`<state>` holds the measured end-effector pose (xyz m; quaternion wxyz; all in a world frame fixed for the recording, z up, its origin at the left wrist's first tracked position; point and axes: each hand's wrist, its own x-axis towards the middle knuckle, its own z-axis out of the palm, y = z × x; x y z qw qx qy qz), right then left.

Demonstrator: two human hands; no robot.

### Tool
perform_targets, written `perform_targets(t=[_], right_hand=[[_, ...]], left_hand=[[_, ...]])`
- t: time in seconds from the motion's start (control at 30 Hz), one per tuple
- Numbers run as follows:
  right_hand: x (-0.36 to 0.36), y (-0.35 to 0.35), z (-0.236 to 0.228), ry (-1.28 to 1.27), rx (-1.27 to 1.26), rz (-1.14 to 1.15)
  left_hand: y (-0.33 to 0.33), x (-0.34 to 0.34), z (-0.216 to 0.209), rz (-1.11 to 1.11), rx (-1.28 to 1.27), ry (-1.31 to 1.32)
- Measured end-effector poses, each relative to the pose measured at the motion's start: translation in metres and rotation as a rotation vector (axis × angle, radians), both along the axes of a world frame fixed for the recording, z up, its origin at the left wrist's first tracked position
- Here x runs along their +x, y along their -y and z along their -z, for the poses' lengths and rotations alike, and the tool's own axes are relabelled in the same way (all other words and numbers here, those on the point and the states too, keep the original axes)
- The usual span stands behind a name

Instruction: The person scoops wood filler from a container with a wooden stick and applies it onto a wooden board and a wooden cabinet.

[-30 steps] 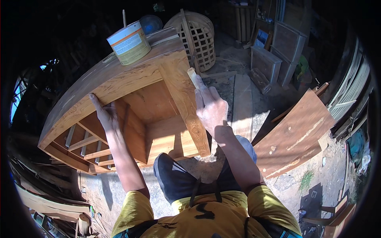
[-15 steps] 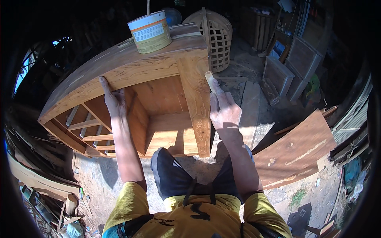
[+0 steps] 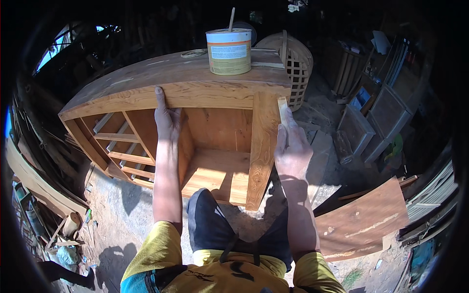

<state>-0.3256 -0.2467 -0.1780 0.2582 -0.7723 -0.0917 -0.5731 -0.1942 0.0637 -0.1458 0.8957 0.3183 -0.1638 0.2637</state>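
A wooden cabinet (image 3: pixel 205 93) with an open front stands before me, its top edge curved. My left hand (image 3: pixel 167 122) grips its upper front rail, the thumb on the rail's face and the fingers hidden behind it. In my right hand (image 3: pixel 293 149) is a small pale flat strip (image 3: pixel 282 106), pinched in the fingers. Its end lies against the outer edge of the right front post (image 3: pixel 264 146), near the top corner. Whether the strip is wood, a blade or folded paper, I cannot tell. A tin (image 3: pixel 229 52) with a stick (image 3: pixel 231 19) in it rests on the cabinet top.
Behind the cabinet's right end is a woven basket (image 3: pixel 299 68). A brown wooden panel (image 3: pixel 361 219) lies on the floor to the right, with framed panels (image 3: pixel 388 110) leaning farther back. At lower left are wood scraps and a dark shape (image 3: pixel 68 274) I cannot make out.
The view has shifted, so the cabinet and tin appear farther right and lower. My right hand sits slightly lower along the post's edge; my left keeps its grip. A dark shape now shows at lower left.
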Motion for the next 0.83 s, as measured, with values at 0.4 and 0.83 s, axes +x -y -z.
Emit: perform_targets(t=[0.4, 0.83], right_hand=[[-0.027, -0.019, 0.034, -0.166, 0.247, -0.266], [-0.01, -0.02, 0.072, -0.033, 0.167, -0.348]], left_hand=[[0.006, -0.003, 0.005, 0.107, 0.019, -0.005], [0.014, 0.002, 0.001, 0.154, 0.087, 0.007]])
